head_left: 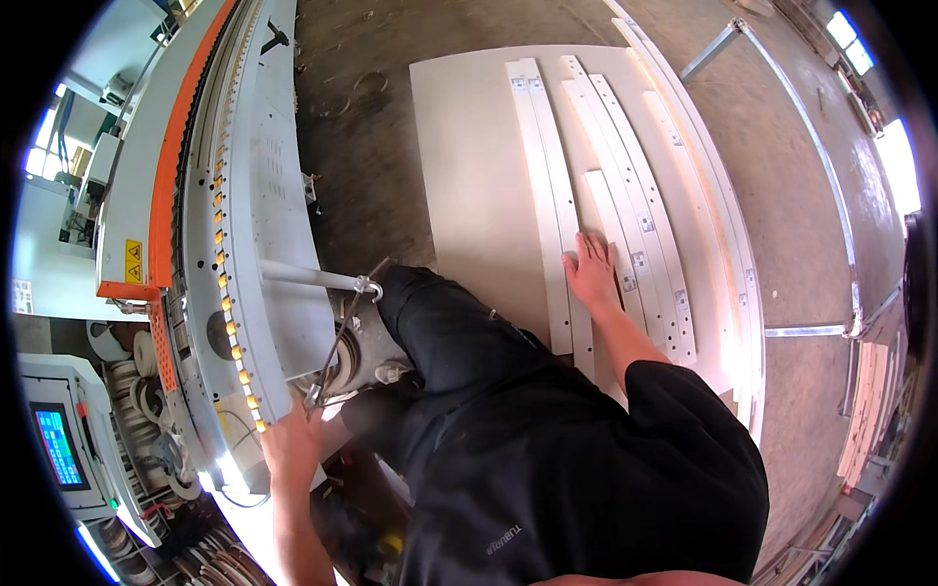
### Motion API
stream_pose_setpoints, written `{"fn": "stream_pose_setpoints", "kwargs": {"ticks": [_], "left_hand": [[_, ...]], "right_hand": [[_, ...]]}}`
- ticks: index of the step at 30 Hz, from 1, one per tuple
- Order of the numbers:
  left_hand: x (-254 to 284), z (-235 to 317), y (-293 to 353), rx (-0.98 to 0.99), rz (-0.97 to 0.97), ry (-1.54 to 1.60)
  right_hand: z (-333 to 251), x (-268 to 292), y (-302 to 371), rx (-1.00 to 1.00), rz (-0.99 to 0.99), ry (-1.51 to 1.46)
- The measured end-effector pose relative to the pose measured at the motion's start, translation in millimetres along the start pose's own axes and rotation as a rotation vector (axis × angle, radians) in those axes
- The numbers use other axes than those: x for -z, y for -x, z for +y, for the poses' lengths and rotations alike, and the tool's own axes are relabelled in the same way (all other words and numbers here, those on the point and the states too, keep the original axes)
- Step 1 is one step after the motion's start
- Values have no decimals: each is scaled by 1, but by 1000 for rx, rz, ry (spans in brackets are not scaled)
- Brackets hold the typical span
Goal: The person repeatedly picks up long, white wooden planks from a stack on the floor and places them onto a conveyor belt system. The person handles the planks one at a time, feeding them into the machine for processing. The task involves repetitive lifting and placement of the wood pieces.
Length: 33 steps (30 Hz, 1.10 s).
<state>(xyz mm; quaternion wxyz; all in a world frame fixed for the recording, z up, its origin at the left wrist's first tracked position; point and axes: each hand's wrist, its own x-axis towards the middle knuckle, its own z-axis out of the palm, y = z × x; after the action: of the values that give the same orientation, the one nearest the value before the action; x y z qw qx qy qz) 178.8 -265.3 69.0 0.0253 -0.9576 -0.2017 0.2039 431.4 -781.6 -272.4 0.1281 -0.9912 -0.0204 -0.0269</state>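
Note:
My right hand (591,275) lies on the white board strips, palm down with its fingers stretched out. It rests at a long narrow white strip (549,195) drilled with small holes; several more such strips with small labels, like the shorter white strip (614,230), lie just to its right. My left hand (290,441) is at the near end of the machine's roller rail (227,313), close to a thin dark metal rod (337,342). Its fingers are mostly hidden, so whether they grip anything does not show.
The strips lie on a large pale board (469,176). At left runs a long grey and orange machine (166,146), with a control screen (59,444) and stacked coils of edging (137,391) nearby. A white bar (308,276) juts toward my leg. A metal frame (831,176) stands right.

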Motion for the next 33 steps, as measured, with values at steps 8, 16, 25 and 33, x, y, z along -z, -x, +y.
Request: {"fn": "stream_pose_setpoints", "kwargs": {"ticks": [8, 16, 25, 33], "left_hand": [[-29, 66, -32, -159, 147, -22], [11, 16, 15, -470, -274, -24], [29, -67, 100, -150, -553, 96], [-9, -27, 78, -141, -354, 47]], "right_hand": [[-19, -4, 5, -7, -35, -47], [-22, -3, 0, 3, -10, -25], [-23, -9, 1, 95, 77, -71], [-84, 10, -37, 382, 136, -183]]}}
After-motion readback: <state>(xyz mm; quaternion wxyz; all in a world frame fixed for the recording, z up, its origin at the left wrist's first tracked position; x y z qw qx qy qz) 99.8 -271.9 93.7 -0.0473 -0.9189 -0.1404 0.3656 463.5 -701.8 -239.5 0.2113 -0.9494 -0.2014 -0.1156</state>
